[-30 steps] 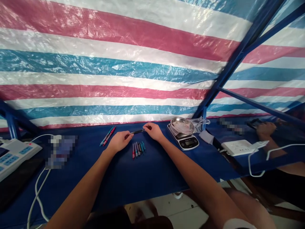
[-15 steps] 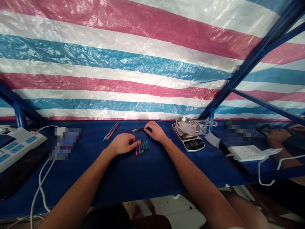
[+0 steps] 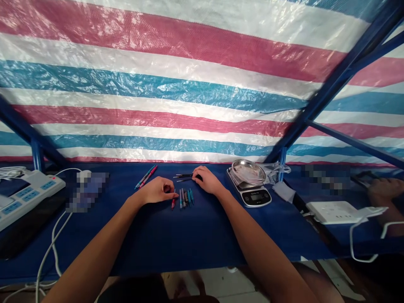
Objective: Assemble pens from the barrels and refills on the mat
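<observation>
My left hand [image 3: 159, 190] is closed with thumb and fingers on a red pen [image 3: 173, 203], just left of a row of several pens [image 3: 186, 198] in grey and teal. Farther back, my right hand [image 3: 205, 179] rests with its curled fingers on the ends of several dark, thin pens [image 3: 183, 175] that point left. A teal pen [image 3: 144, 177] and a pink pen [image 3: 148, 176] lie side by side behind my left wrist.
A scale [image 3: 255, 196] with a metal bowl [image 3: 248, 171] stands at the right. White power strips lie at the far left [image 3: 28, 195] and far right [image 3: 334, 211]. Another person's hand [image 3: 386, 189] shows at the right edge.
My left hand has drawn the red pen leftward, away from the row. The dark pens by my right hand now lie more spread out. The camera view has shifted slightly.
</observation>
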A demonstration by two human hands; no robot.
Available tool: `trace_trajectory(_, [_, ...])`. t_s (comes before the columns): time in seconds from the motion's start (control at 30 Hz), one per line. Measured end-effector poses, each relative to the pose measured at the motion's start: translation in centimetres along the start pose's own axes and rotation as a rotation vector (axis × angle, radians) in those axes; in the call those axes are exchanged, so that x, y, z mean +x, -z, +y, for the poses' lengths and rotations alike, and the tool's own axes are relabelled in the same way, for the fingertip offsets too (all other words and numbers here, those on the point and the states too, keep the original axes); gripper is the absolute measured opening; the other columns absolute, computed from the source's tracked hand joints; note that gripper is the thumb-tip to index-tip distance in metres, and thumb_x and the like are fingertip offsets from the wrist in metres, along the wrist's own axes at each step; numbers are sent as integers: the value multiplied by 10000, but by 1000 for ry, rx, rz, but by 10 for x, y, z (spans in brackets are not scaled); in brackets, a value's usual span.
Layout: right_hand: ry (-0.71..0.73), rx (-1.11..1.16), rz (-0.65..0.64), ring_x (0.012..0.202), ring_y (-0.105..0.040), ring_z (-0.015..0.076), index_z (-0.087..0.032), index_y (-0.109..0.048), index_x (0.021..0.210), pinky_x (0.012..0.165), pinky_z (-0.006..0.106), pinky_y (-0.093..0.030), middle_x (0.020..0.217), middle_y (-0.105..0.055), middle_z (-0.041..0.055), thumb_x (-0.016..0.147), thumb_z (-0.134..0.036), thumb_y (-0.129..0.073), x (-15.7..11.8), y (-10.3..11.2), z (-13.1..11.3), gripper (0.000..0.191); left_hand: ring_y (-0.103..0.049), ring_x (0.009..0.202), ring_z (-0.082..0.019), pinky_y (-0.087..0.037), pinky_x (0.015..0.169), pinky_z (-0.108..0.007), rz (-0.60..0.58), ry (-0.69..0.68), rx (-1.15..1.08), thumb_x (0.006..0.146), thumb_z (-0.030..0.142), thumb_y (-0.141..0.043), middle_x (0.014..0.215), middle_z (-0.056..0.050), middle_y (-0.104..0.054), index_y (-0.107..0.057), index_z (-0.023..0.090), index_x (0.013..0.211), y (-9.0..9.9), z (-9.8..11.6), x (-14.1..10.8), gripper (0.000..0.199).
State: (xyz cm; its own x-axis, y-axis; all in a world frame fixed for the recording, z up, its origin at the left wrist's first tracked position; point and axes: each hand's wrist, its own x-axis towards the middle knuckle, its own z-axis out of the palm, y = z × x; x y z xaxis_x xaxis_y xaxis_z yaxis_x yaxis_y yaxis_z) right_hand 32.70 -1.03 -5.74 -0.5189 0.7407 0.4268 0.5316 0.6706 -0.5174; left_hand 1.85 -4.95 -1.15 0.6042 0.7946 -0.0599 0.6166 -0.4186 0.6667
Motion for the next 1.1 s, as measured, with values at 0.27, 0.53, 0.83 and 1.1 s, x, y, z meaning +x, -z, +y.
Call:
trace_trajectory(0.27, [26,-74,-52,1100,-570,268,-205,-735,963,1015,442,-506,1142,-644,102,987,-120,-697,-5,17,-17,97,-538,565,-172,-286,554,-306,124,51,32,914,561,-705,643,8,-635,-799,242,973,3,-8,-1,338])
trace_trajectory(0.53, [35,-80,-115,1063,-591,255,-196,-720,960,971,414,-513,1109,-626,95,999,-103,-661,-4,17,-27,117,-529,578,-178,-276,575,-319,198,48,105,959,523,-672,653,6,-616,-831,252,1048,-2,-12,5,327])
trace_trajectory(0.83, [69,-62,-112,1079,-588,258,-211,-726,977,987,409,-506,1108,-639,89,1024,-142,-661,-1,6,-41,105,-607,704,-171,-427,693,-310,289,-85,138,1008,503,-668,1000,-67,-696,-856,257,1132,-17,-12,12,333])
trace_trajectory(1.1, [54,-22,22,1109,-619,255,-242,-734,1109,1017,392,-516,1144,-665,94,1102,-257,-571,-3,1,-46,163,-609,802,-200,-448,755,-318,362,-120,91,1017,464,-675,949,-65,-660,-851,247,1086,-22,-7,16,288])
